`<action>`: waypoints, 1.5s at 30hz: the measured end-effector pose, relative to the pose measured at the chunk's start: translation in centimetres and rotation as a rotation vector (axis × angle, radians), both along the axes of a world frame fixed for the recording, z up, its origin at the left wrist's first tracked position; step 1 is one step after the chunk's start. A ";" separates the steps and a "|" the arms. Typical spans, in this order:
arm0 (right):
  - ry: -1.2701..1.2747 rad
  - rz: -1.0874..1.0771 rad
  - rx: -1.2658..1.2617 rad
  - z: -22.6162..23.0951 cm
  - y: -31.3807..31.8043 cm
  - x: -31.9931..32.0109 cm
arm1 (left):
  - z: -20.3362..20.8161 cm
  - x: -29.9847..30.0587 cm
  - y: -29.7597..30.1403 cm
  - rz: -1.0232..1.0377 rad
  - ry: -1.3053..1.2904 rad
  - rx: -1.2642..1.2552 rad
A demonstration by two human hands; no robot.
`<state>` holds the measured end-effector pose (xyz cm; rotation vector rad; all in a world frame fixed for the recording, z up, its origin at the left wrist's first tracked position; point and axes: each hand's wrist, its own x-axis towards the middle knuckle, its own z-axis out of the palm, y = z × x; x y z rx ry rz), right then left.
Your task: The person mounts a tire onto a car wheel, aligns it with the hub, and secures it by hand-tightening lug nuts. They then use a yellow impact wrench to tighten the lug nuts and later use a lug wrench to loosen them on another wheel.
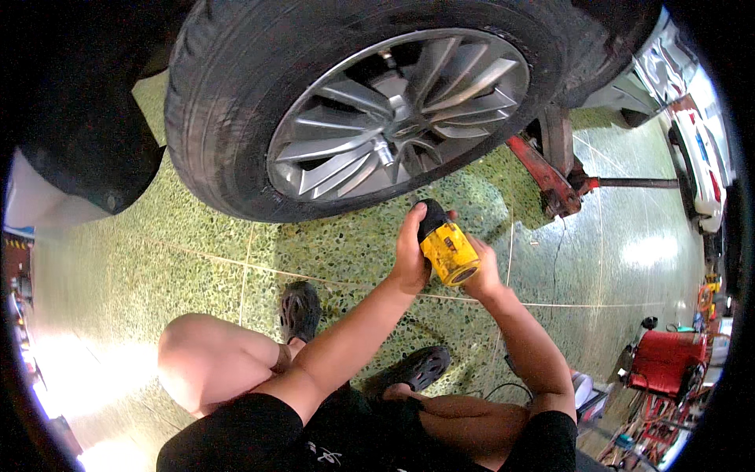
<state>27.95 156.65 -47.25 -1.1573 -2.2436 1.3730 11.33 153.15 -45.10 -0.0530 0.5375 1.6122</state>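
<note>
Apparently you're readying the yellow-and-black impact wrench (450, 250) just before the wheel (404, 126), left hand (410, 253) gripping its black nose, right hand (486, 271) clasping its far side. Probably, fitting it to the wheel's chrome socket (383, 152) calls for square alignment. Its yellow casing looks grimy.

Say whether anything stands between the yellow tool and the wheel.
Nothing visible does. The left hand and right hand hold the tool below the wheel in view, with only floor showing between; the red jack stands off to the right.
</note>
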 end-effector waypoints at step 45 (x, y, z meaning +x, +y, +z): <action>0.167 0.040 0.566 2.5 3.5 -8.9 | 3.6 -8.9 5.0 0.084 0.019 0.062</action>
